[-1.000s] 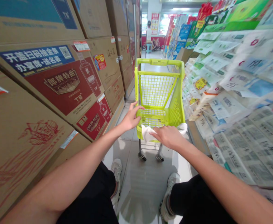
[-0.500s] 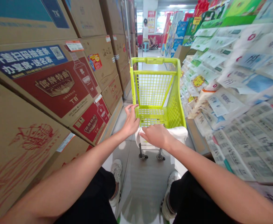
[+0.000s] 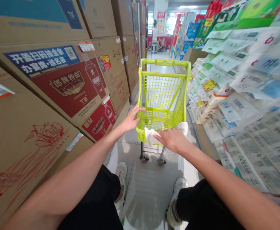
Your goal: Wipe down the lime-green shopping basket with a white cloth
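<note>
A lime-green plastic shopping cart (image 3: 164, 74) stands in front of me, its slatted basket facing me. My left hand (image 3: 132, 119) grips the basket's left rim, with the fingers reaching over the edge and the thumb lower down. A white cloth (image 3: 151, 135) lies draped over the near edge of the basket. My right hand (image 3: 172, 140) is closed on this cloth, pressing it against that edge; part of the cloth sticks out beyond the hand on the right. Under the palm, the cloth and rim are hidden.
Stacked cardboard cartons (image 3: 65, 80) wall the aisle on the left. Packs of tissue paper (image 3: 245, 86) are piled on the right. My shoes (image 3: 121, 179) stand apart on the tiled floor (image 3: 149, 191). A person (image 3: 154, 32) is by a blue stool (image 3: 154, 48) far down the aisle.
My right hand and the cloth have shifted a little right along the near edge, uncovering its left part. The cart has turned slightly. My left hand stays at the left rim.
</note>
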A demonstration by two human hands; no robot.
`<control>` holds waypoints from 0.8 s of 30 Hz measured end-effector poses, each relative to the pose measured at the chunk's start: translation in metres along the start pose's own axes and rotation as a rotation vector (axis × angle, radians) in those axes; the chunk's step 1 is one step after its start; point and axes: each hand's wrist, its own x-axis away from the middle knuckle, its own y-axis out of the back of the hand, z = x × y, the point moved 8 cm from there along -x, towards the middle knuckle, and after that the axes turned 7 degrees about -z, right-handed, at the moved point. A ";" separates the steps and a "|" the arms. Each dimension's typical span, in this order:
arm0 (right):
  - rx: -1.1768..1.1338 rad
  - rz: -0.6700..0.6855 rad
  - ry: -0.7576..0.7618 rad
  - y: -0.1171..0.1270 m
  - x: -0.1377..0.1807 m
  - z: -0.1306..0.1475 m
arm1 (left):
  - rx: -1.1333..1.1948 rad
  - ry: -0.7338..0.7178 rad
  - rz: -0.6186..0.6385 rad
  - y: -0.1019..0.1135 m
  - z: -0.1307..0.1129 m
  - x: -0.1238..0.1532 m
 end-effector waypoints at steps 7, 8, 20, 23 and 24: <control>-0.030 -0.023 0.026 0.009 -0.020 0.034 | -0.032 0.049 -0.136 -0.031 -0.024 0.013; -0.032 -0.028 0.042 0.009 -0.023 0.038 | -0.030 0.052 -0.122 -0.035 -0.026 0.014; -0.042 0.036 0.014 0.004 -0.008 0.009 | -0.071 -0.034 0.091 0.017 0.007 -0.012; -0.022 0.032 0.000 0.004 -0.003 0.006 | -0.090 -0.015 0.036 0.020 0.011 -0.012; -0.011 0.028 -0.007 0.004 -0.003 0.006 | -0.091 -0.031 0.032 0.016 0.007 -0.011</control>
